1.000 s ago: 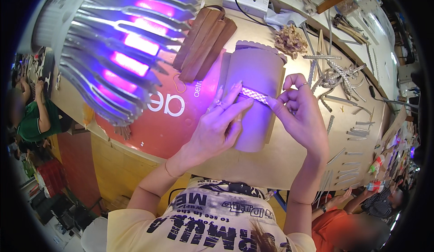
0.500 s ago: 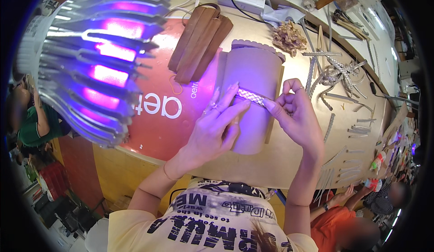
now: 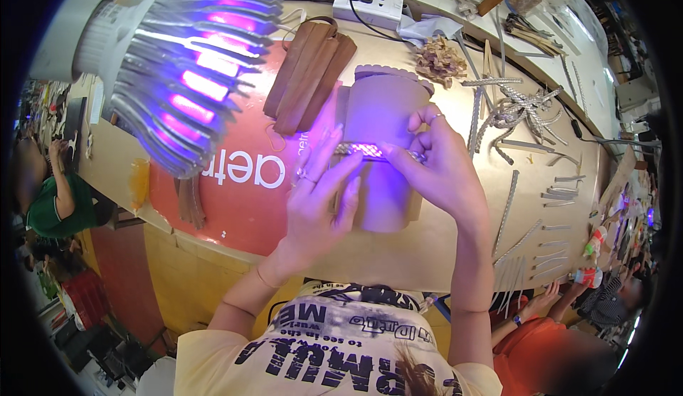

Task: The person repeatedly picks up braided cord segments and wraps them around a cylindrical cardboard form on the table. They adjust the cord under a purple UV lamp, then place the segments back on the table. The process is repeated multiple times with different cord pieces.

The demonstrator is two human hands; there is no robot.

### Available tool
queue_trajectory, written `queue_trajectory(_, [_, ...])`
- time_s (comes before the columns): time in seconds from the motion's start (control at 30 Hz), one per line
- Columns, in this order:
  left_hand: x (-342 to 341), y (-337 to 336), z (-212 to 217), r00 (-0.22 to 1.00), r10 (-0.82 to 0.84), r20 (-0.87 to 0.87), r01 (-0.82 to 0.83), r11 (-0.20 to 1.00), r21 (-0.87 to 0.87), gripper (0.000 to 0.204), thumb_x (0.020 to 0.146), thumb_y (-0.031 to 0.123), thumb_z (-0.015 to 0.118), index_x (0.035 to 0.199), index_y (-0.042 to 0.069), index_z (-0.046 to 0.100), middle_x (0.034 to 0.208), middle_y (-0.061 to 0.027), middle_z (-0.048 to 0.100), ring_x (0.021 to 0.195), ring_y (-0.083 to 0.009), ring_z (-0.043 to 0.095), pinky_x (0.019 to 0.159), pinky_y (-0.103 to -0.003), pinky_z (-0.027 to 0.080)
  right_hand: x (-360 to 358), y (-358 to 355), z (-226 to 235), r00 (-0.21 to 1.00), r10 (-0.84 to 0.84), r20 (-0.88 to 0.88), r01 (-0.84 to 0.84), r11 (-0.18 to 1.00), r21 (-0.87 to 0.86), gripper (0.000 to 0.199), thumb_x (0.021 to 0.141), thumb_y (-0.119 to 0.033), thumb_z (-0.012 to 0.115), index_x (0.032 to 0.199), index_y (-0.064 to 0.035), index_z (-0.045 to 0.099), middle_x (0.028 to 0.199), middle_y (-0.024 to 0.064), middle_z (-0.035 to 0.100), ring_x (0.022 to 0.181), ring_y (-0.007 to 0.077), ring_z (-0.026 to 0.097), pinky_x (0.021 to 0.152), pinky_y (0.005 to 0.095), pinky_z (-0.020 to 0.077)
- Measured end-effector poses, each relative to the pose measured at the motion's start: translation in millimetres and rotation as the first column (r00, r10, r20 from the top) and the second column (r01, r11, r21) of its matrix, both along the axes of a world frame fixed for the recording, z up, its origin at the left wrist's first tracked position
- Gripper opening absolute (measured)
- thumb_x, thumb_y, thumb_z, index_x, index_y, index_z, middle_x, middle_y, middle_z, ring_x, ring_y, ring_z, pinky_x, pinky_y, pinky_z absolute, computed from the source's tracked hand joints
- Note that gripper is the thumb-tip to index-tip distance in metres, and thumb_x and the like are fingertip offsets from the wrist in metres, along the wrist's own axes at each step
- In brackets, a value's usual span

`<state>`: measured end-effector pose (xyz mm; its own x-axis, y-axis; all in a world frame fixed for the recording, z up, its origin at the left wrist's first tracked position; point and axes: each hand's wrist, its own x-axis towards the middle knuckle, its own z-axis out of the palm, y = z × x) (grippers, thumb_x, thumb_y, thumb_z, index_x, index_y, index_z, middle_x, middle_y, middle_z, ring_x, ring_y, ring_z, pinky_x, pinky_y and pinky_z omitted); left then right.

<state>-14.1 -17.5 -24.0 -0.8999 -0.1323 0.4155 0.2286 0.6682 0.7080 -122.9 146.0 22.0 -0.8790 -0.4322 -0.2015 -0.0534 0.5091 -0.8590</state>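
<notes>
A braided strip (image 3: 371, 152), bright and silvery under violet light, lies nearly level across a grey-brown rounded form (image 3: 388, 111). My left hand (image 3: 316, 197) holds the strip's left end, its fingers stretched along it and the thumb lower down. My right hand (image 3: 448, 168) pinches the strip toward its right end, thumb on top and the other fingers curled. Those curled fingers partly hide the strip's right end. From the upper left, a large finned lamp (image 3: 192, 76) casts violet light over both hands and the form.
Brown strips (image 3: 306, 76) lie behind my left hand on a red board (image 3: 242, 218). Further right are a crumpled tan pile (image 3: 440, 62), a tangle of braided cords (image 3: 523, 108) and several short cord pieces (image 3: 562, 193). A white power strip (image 3: 368, 5) stands at the back. A person in orange (image 3: 533, 353) sits at the right.
The braided strip has gone from slanting down rightward to nearly level. My right thumb is now closer to its middle. The view has shifted, and the lamp appears further right.
</notes>
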Motion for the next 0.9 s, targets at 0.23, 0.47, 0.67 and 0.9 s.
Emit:
queue_trajectory(0.23, [6, 14, 0, 0.995, -0.062, 0.076, 0.058, 0.997, 0.046, 0.044, 0.088, 0.016, 0.067, 0.129, 0.006, 0.057, 0.143, -0.0217, 0.045, 0.130, -0.0361, 0.047, 0.110, -0.049, 0.033, 0, -6, 6, 0.997, 0.043, -0.060, -0.036, 0.993, 0.117, 0.028, 0.089, -0.022, 0.072, 0.090, -0.0020, 0.052, 0.065, 0.0001, 0.055, 0.057, 0.0048, 0.046, 0.050, 0.0224, 0.0375])
queue_trajectory(0.47, [0, 15, -4, 0.986, -0.110, 0.128, 0.100, 0.992, 0.083, 0.043, 0.088, 0.016, 0.067, 0.129, 0.007, 0.058, 0.145, -0.0234, 0.043, 0.133, -0.0400, 0.044, 0.112, -0.051, 0.030, -2, 2, 14, 0.998, 0.068, -0.011, -0.066, 0.990, 0.125, 0.022, 0.092, -0.019, 0.069, 0.094, -0.0006, 0.057, 0.063, -0.0026, 0.053, 0.055, 0.0026, 0.042, 0.048, 0.0210, 0.0337])
queue_trajectory(0.67, [-1, 13, -6, 0.980, -0.150, 0.128, 0.143, 0.988, 0.062, 0.047, 0.088, 0.025, 0.068, 0.129, 0.004, 0.056, 0.145, -0.0306, 0.037, 0.131, -0.0444, 0.043, 0.110, -0.055, 0.029, -4, 11, 27, 0.990, 0.117, -0.075, -0.095, 0.965, 0.245, 0.024, 0.089, -0.020, 0.072, 0.098, -0.0024, 0.058, 0.059, -0.0014, 0.052, 0.050, 0.0029, 0.036, 0.045, 0.0234, 0.0275])
queue_trajectory(0.9, [-3, 13, -4, 0.978, -0.154, 0.143, 0.145, 0.987, 0.071, 0.048, 0.088, 0.024, 0.069, 0.130, 0.005, 0.056, 0.147, -0.0310, 0.035, 0.134, -0.0476, 0.038, 0.111, -0.053, 0.030, -2, 11, 27, 0.942, 0.234, -0.241, -0.169, 0.950, 0.262, 0.024, 0.089, -0.019, 0.071, 0.100, -0.0025, 0.058, 0.058, 0.0016, 0.053, 0.050, 0.0041, 0.036, 0.046, 0.0248, 0.0280])
